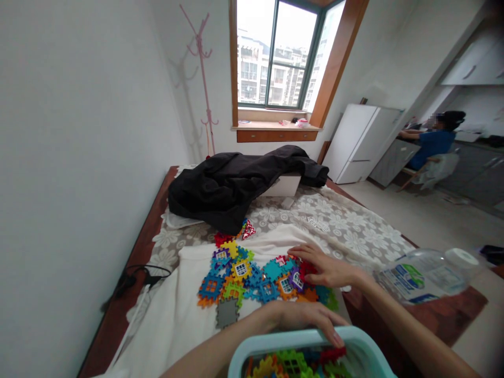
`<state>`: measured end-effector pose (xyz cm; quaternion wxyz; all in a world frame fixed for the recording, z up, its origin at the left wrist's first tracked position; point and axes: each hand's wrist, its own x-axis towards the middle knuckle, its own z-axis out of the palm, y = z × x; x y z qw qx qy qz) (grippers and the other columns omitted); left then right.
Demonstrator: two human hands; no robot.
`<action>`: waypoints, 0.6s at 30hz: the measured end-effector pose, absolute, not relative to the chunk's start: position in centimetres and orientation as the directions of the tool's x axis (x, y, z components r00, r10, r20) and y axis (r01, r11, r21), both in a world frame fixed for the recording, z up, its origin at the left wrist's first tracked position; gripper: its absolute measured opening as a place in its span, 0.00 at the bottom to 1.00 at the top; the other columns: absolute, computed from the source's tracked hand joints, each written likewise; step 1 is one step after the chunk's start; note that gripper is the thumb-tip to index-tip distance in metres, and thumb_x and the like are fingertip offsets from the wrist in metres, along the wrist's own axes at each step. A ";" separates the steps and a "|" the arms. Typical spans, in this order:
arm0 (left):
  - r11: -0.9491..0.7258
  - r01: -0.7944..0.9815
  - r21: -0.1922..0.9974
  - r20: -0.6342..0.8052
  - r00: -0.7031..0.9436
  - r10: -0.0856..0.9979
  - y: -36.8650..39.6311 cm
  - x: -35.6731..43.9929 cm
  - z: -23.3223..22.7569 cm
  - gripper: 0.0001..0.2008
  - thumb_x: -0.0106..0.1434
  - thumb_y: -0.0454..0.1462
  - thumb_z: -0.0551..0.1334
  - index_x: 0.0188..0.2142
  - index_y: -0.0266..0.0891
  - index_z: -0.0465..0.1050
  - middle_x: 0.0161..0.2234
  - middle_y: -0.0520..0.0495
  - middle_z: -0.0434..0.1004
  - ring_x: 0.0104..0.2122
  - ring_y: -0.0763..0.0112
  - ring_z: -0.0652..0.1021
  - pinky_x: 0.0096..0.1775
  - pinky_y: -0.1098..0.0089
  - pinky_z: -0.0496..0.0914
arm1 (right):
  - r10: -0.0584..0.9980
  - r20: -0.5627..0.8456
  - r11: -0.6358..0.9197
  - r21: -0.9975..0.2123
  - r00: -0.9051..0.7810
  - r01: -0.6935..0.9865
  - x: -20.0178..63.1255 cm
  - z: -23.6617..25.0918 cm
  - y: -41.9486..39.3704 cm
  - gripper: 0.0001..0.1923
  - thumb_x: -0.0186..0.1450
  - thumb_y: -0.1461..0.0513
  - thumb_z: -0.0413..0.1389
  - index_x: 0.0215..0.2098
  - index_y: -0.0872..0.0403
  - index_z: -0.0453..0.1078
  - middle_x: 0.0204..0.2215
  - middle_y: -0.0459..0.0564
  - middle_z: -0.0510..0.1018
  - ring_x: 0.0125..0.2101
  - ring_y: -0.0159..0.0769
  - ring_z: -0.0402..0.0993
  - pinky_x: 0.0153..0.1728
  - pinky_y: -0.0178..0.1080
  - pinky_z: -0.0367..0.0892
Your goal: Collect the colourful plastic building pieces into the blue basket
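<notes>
My left hand [311,316] lies over the far rim of a light-blue plastic basket [293,338], gripping it with the fingers curled inward. The fingertips reach down beside a red piece [333,354] among green, yellow and orange building pieces [293,362] in the basket. Farther off, my right hand [325,266] rests with fingers spread on a pile of interlocking building pieces [255,275]. Beneath its fingers is a red piece [306,270], next to a purple window piece [297,278]. A grey square piece [227,313] lies at the pile's near edge.
A white cloth [189,299] lies under the pile on a table with a floral tablecloth [354,231]. Behind are a black garment [224,184] and a white box [281,185]. A large clear bottle [425,275] lies at right. A person in blue [431,144] sits far right.
</notes>
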<state>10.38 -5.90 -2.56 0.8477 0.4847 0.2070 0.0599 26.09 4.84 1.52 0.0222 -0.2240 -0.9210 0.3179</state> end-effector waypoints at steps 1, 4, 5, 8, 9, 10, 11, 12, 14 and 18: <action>0.526 0.104 0.844 -0.296 0.908 0.296 -5.8 10.4 -2.6 0.31 0.38 0.45 0.76 0.44 0.39 0.81 0.38 0.52 0.77 0.30 0.70 0.75 0.32 0.70 0.70 | 0.419 -0.097 0.689 -0.614 -0.903 0.386 25.9 1.4 4.6 0.39 0.67 0.55 0.62 0.74 0.47 0.58 0.71 0.56 0.63 0.70 0.52 0.56 0.71 0.59 0.50; 0.516 0.122 0.848 -0.303 0.910 0.284 -5.7 10.5 -2.7 0.29 0.39 0.44 0.75 0.43 0.40 0.80 0.38 0.53 0.77 0.31 0.71 0.75 0.32 0.70 0.70 | 0.452 -0.078 0.667 -0.632 -0.888 0.395 25.0 1.0 4.0 0.43 0.66 0.46 0.65 0.73 0.48 0.59 0.69 0.58 0.65 0.67 0.54 0.58 0.69 0.58 0.53; 0.513 0.127 0.849 -0.305 0.910 0.280 -5.6 10.5 -2.8 0.29 0.38 0.45 0.75 0.42 0.40 0.79 0.38 0.53 0.77 0.30 0.71 0.75 0.32 0.70 0.70 | 0.477 -0.079 0.661 -0.624 -0.875 0.416 24.7 1.0 3.7 0.45 0.64 0.45 0.66 0.73 0.48 0.59 0.68 0.59 0.66 0.66 0.55 0.60 0.69 0.58 0.54; 0.513 0.129 0.849 -0.301 0.915 0.269 -5.5 10.7 -3.0 0.29 0.38 0.45 0.76 0.41 0.39 0.78 0.35 0.53 0.76 0.29 0.71 0.74 0.31 0.70 0.69 | 0.525 -0.090 0.644 -0.609 -0.846 0.464 23.9 1.5 2.9 0.44 0.61 0.45 0.70 0.70 0.49 0.64 0.61 0.58 0.70 0.61 0.53 0.64 0.65 0.54 0.60; 0.513 0.126 0.849 -0.297 0.917 0.266 -5.5 10.7 -3.0 0.29 0.38 0.45 0.76 0.41 0.39 0.78 0.34 0.53 0.76 0.28 0.71 0.74 0.31 0.70 0.69 | 0.533 -0.088 0.638 -0.612 -0.842 0.468 23.7 1.7 2.7 0.41 0.61 0.46 0.70 0.67 0.48 0.67 0.58 0.56 0.70 0.59 0.51 0.66 0.63 0.52 0.62; 0.513 0.122 0.850 -0.292 0.919 0.265 -5.5 10.7 -3.0 0.29 0.38 0.46 0.76 0.41 0.39 0.78 0.34 0.53 0.76 0.28 0.72 0.73 0.31 0.70 0.69 | 0.542 -0.082 0.632 -0.616 -0.836 0.470 23.6 1.9 2.4 0.37 0.60 0.48 0.71 0.64 0.49 0.70 0.57 0.55 0.71 0.57 0.49 0.67 0.61 0.50 0.64; 0.511 0.118 0.851 -0.287 0.920 0.266 -5.5 10.7 -3.1 0.29 0.38 0.46 0.76 0.41 0.39 0.78 0.34 0.53 0.76 0.28 0.72 0.73 0.31 0.70 0.69 | 0.553 -0.075 0.626 -0.619 -0.830 0.474 23.6 2.1 2.2 0.33 0.60 0.50 0.72 0.60 0.49 0.72 0.55 0.54 0.71 0.55 0.48 0.68 0.59 0.48 0.65; 0.510 0.115 0.852 -0.283 0.921 0.266 -5.5 10.7 -3.1 0.29 0.38 0.46 0.76 0.41 0.39 0.78 0.34 0.53 0.76 0.28 0.72 0.73 0.31 0.70 0.69 | 0.565 -0.075 0.619 -0.620 -0.822 0.482 23.6 2.2 2.0 0.30 0.59 0.51 0.72 0.56 0.50 0.73 0.54 0.53 0.72 0.53 0.47 0.69 0.57 0.47 0.66; 0.510 0.108 0.853 -0.278 0.922 0.271 -5.6 10.7 -3.2 0.29 0.39 0.47 0.75 0.41 0.40 0.78 0.35 0.53 0.76 0.28 0.72 0.73 0.31 0.70 0.68 | 0.591 -0.090 0.600 -0.614 -0.801 0.512 23.8 2.3 1.7 0.27 0.58 0.53 0.73 0.52 0.51 0.72 0.50 0.51 0.75 0.48 0.45 0.72 0.52 0.45 0.68; 0.507 0.102 0.856 -0.278 0.917 0.285 -5.7 10.7 -3.3 0.28 0.39 0.48 0.75 0.40 0.39 0.78 0.35 0.52 0.76 0.28 0.72 0.73 0.30 0.69 0.68 | 0.599 -0.105 0.560 -0.654 -0.794 0.509 24.6 1.6 1.7 0.25 0.63 0.52 0.69 0.54 0.51 0.71 0.44 0.49 0.79 0.42 0.44 0.74 0.45 0.44 0.68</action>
